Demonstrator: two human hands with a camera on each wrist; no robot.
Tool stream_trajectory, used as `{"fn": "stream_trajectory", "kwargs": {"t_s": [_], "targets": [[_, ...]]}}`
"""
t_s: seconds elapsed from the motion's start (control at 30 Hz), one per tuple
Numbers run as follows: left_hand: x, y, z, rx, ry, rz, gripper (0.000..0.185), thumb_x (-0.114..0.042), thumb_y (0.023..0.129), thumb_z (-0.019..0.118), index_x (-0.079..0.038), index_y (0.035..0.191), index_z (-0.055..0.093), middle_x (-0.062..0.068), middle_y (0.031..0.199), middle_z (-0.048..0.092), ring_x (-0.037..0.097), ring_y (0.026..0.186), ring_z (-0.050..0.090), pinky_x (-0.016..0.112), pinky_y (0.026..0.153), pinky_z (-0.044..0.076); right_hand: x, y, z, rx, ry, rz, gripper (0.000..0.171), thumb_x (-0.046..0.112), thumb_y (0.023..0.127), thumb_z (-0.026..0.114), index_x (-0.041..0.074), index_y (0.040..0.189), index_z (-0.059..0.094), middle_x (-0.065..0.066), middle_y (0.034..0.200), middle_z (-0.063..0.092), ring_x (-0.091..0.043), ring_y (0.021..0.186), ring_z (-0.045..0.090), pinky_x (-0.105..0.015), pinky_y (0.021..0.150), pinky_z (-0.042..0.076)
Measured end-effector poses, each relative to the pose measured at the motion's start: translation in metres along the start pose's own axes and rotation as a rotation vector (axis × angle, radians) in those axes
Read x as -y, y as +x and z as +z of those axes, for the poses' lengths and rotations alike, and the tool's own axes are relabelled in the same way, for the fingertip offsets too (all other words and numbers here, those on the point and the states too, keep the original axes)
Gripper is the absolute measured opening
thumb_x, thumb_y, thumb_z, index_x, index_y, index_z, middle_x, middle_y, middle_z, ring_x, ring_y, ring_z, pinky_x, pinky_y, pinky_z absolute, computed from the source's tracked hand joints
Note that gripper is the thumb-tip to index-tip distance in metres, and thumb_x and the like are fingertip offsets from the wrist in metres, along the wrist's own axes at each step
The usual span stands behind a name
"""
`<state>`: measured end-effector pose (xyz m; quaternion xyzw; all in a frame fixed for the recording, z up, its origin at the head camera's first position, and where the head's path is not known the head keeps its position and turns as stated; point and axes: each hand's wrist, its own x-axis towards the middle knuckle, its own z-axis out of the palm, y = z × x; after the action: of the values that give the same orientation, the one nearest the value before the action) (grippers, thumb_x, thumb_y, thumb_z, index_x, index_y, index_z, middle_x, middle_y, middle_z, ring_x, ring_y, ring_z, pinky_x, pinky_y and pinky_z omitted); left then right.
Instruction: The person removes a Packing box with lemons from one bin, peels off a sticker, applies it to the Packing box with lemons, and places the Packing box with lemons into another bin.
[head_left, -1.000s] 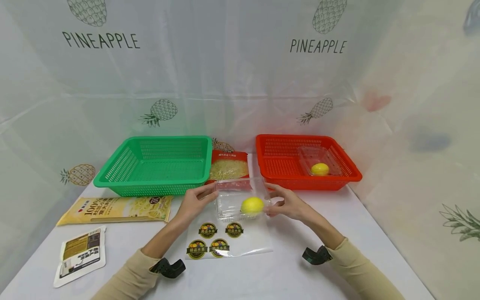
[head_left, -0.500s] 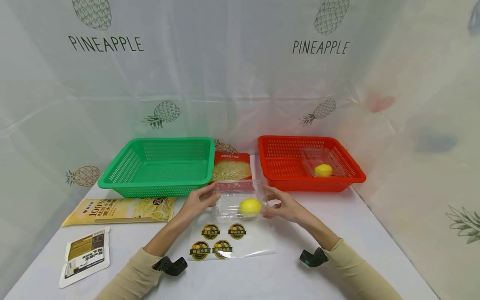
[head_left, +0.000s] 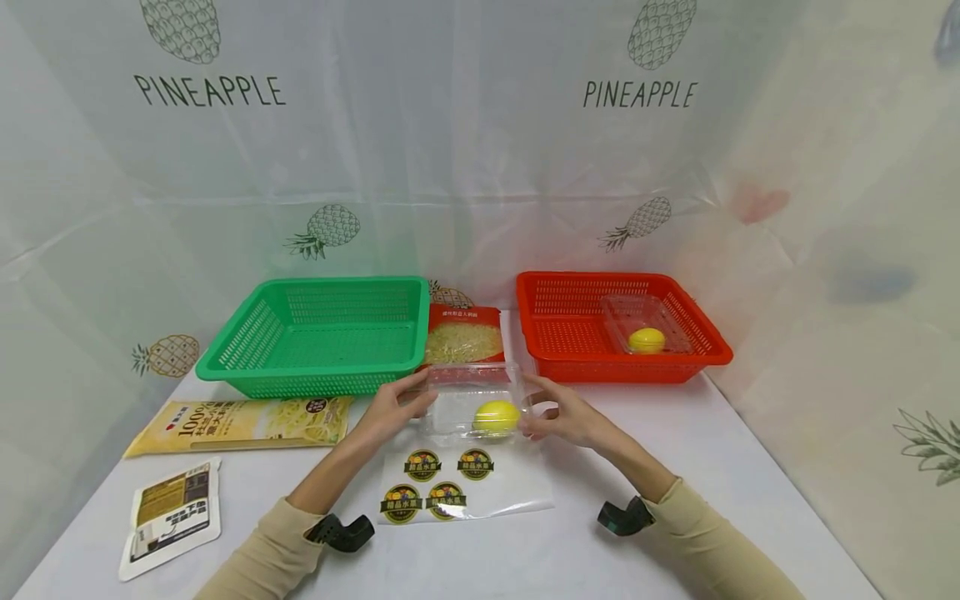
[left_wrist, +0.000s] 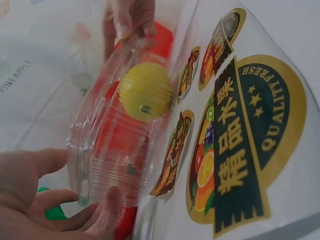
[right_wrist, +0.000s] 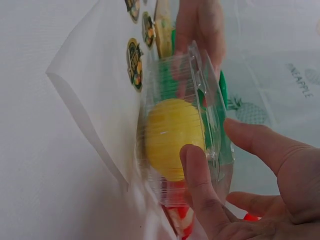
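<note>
Here, a white table (head_left: 675, 433) stands before a pale curtain (head_left: 480, 167) printed with pineapples. The left hand (head_left: 393, 408) and the right hand (head_left: 564, 414) grip a clear plastic box (head_left: 472, 406) by its two ends, thumbs and fingers curled round its rim, with a yellow lemon (head_left: 497, 417) inside, nearer the right fingers. Just below the fingers lies a clear sheet of stickers (head_left: 457, 483). Beyond the fingertips sit a green basket (head_left: 315, 333) on the left and a red basket (head_left: 622, 325) on the right, the latter holding a second box with a lemon (head_left: 647, 339); a red packet (head_left: 465, 333) lies between them. Well left of the left hand lie a yellow noodle bag (head_left: 240, 421) and a small white pouch (head_left: 172, 517). Bare tabletop stretches to the right of the right hand, up to the table's edge.
</note>
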<state>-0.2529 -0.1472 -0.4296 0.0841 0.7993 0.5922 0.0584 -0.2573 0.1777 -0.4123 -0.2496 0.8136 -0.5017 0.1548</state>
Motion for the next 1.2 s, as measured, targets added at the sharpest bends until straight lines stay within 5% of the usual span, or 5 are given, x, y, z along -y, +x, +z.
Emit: {"fn": "stream_trajectory", "kwargs": {"t_s": [0.8, 0.97, 1.2], "targets": [[-0.005, 0.0, -0.004, -0.004, 0.029, -0.008, 0.063, -0.031, 0.097, 0.063, -0.009, 0.15, 0.039, 0.021, 0.149, 0.046, 0.038, 0.109, 0.067, 0.04, 0.091, 0.056, 0.004, -0.002, -0.004, -0.061, -0.148, 0.02, 0.084, 0.028, 0.086, 0.076, 0.016, 0.155, 0.029, -0.024, 0.129, 0.057, -0.024, 0.09, 0.07, -0.032, 0.074, 0.06], [-0.006, -0.001, -0.006, -0.002, 0.095, 0.001, 0.063, -0.034, 0.096, 0.063, -0.011, 0.15, 0.04, 0.017, 0.148, 0.048, 0.035, 0.115, 0.064, 0.044, 0.098, 0.052, 0.006, -0.006, -0.005, -0.085, -0.172, 0.017, 0.082, 0.031, 0.085, 0.077, 0.018, 0.153, 0.034, -0.021, 0.129, 0.059, -0.025, 0.094, 0.071, -0.034, 0.076, 0.06], [-0.009, -0.015, -0.009, 0.032, 0.257, 0.118, 0.063, -0.035, 0.095, 0.064, -0.009, 0.148, 0.043, 0.019, 0.148, 0.046, 0.039, 0.128, 0.053, 0.047, 0.094, 0.054, 0.01, -0.014, -0.003, -0.136, -0.25, -0.012, 0.071, 0.032, 0.085, 0.078, 0.016, 0.146, 0.046, -0.016, 0.118, 0.065, -0.02, 0.089, 0.07, -0.028, 0.071, 0.059]]}}
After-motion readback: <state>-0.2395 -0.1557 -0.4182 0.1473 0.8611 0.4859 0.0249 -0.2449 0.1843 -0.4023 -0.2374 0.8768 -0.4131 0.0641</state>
